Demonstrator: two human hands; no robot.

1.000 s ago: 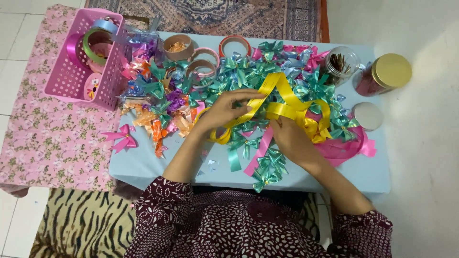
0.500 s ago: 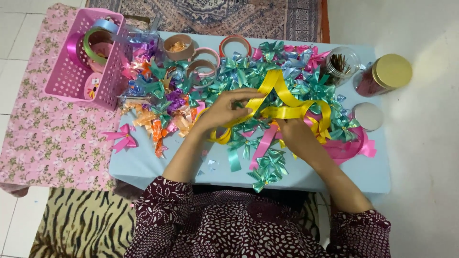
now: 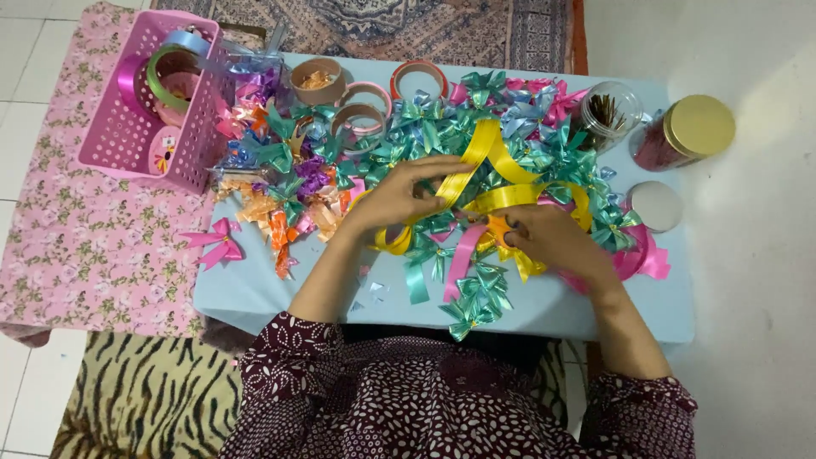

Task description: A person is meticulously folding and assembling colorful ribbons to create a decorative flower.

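A glossy yellow ribbon (image 3: 489, 170) loops upward in curls above the heap of small bows.

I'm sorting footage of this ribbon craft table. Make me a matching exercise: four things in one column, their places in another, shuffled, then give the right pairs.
Things:
1. pink basket
2. gold-lidded jar
3. yellow ribbon
4. pink bow

Places:
A. in both hands, above the heap of bows
B. lying alone at the table's left edge
C. on the flowered cloth, left of the table
D. at the table's far right corner

Pairs: 1-C, 2-D, 3-A, 4-B

The left hand and right hand both grip the yellow ribbon.
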